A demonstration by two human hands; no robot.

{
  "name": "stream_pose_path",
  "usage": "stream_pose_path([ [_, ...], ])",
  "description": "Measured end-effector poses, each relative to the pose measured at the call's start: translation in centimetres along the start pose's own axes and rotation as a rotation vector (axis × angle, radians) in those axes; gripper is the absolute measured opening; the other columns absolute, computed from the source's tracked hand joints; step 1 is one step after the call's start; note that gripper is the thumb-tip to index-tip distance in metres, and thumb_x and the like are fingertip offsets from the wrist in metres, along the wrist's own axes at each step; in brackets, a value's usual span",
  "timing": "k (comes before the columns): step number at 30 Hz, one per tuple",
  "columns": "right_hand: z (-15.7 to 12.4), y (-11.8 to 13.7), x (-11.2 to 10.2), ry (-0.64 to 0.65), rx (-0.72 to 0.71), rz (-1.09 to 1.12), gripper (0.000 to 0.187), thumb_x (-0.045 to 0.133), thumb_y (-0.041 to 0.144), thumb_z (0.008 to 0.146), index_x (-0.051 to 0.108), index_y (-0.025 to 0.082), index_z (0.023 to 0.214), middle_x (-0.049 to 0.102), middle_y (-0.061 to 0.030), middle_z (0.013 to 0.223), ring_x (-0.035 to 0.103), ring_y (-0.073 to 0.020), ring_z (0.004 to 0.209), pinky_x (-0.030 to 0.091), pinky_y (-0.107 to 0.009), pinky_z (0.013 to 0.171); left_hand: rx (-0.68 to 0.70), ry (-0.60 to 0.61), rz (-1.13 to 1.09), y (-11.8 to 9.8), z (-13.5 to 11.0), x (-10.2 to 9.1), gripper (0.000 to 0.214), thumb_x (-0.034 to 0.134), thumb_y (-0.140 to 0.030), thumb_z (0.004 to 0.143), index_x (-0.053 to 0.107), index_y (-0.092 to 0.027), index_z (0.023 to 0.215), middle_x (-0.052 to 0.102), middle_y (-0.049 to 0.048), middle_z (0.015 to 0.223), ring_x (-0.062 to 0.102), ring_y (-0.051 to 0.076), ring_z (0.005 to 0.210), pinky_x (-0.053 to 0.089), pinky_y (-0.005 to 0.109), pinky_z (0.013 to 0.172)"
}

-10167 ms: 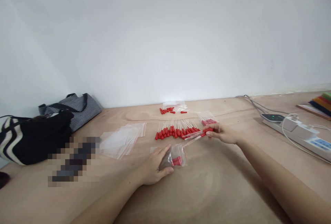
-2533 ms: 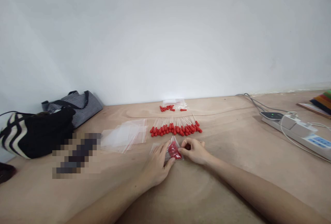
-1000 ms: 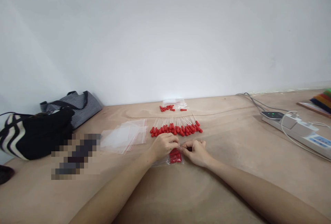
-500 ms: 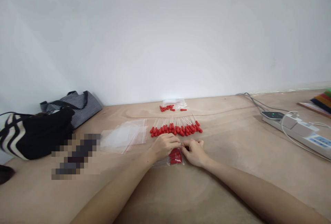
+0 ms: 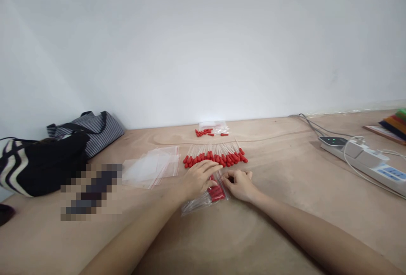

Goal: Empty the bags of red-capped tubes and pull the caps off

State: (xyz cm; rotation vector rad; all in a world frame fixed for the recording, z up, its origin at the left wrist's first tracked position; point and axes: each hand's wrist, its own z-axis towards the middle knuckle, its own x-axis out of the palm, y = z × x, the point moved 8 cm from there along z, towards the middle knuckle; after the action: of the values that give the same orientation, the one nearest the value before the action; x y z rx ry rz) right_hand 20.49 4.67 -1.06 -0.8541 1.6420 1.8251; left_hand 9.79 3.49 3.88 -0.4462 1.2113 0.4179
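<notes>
A clear zip bag [image 5: 203,202] lies on the table in front of me, with red-tipped pieces and thin pale sticks inside. My left hand [image 5: 200,177] is over its far left part, the fingers stretched out and the thumb apart, near the red pieces. At the bag's right edge my right hand [image 5: 240,185] has its fingers curled together in a pinch on the plastic. Just beyond both hands is a row of red-headed sticks [image 5: 233,158], their pale shafts pointing away from me.
Several flat zip bags [image 5: 149,166] overlap on the left. Loose red pieces [image 5: 203,132] and white sticks lie near the wall. A striped bag [image 5: 103,129] and a black bag [image 5: 53,163] stand far left. A power strip [image 5: 374,165] with cables sits on the right.
My left hand has loosened from its pinch and spread its fingers. The bag now shows more on its left side and lies slightly tilted. My right hand stays by its right edge.
</notes>
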Motion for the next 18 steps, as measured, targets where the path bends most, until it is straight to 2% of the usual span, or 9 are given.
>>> stream_pose_path([
  [3, -0.1, -0.4, -0.7, -0.046, -0.051, 0.053, 0.013, 0.053, 0.028, 0.07, 0.058, 0.021, 0.08, 0.062, 0.0021, 0.07, 0.05, -0.0148, 0.07, 0.023, -0.035, 0.074, -0.155, 0.067, -0.08, 0.4, -2.4, 0.6, 0.057, 0.042, -0.04, 0.084, 0.026, -0.014, 0.132, 0.035, 0.0116, 0.134, 0.03, 0.022, 0.124, 0.03, 0.04, 0.101],
  [7, 0.0, 0.4, -0.4, 0.042, -0.187, 0.037, 0.012, 0.057, 0.032, 0.068, 0.062, 0.022, 0.07, 0.062, -0.0007, 0.075, 0.049, -0.0187, 0.082, 0.022, -0.037, 0.076, -0.235, 0.203, -0.156, 0.2, -4.8, 2.3, 0.064, 0.037, -0.044, 0.084, 0.017, -0.012, 0.135, 0.026, 0.0139, 0.139, 0.022, 0.025, 0.128, 0.025, 0.045, 0.103],
  [14, 0.3, 1.0, 0.3, 0.097, -0.238, -0.033, 0.019, 0.05, 0.031, 0.077, 0.066, 0.033, 0.085, 0.063, 0.0004, 0.077, 0.049, -0.0178, 0.082, 0.02, -0.039, 0.076, -0.212, 0.219, -0.229, -0.2, -4.2, 2.5, 0.061, 0.037, -0.038, 0.085, 0.012, -0.017, 0.136, 0.025, 0.0092, 0.14, 0.024, 0.021, 0.128, 0.02, 0.044, 0.105],
  [16, 0.5, 0.8, 0.5, 0.098, -0.219, -0.041, 0.02, 0.049, 0.035, 0.078, 0.068, 0.03, 0.08, 0.063, 0.0004, 0.073, 0.049, -0.0164, 0.078, 0.02, -0.038, 0.076, -0.217, 0.22, -0.237, -0.2, -4.2, 2.5, 0.061, 0.038, -0.038, 0.085, 0.014, -0.016, 0.136, 0.026, 0.0099, 0.14, 0.024, 0.021, 0.128, 0.02, 0.044, 0.105],
  [18, 0.7, 0.5, 0.7, 0.099, -0.192, -0.044, 0.031, 0.044, 0.041, 0.08, 0.068, 0.025, 0.068, 0.062, 0.0004, 0.069, 0.049, -0.0146, 0.072, 0.02, -0.039, 0.076, -0.221, 0.21, -0.242, -0.1, -4.3, 2.5, 0.06, 0.038, -0.038, 0.085, 0.015, -0.016, 0.136, 0.026, 0.0103, 0.14, 0.024, 0.022, 0.128, 0.022, 0.044, 0.105],
])
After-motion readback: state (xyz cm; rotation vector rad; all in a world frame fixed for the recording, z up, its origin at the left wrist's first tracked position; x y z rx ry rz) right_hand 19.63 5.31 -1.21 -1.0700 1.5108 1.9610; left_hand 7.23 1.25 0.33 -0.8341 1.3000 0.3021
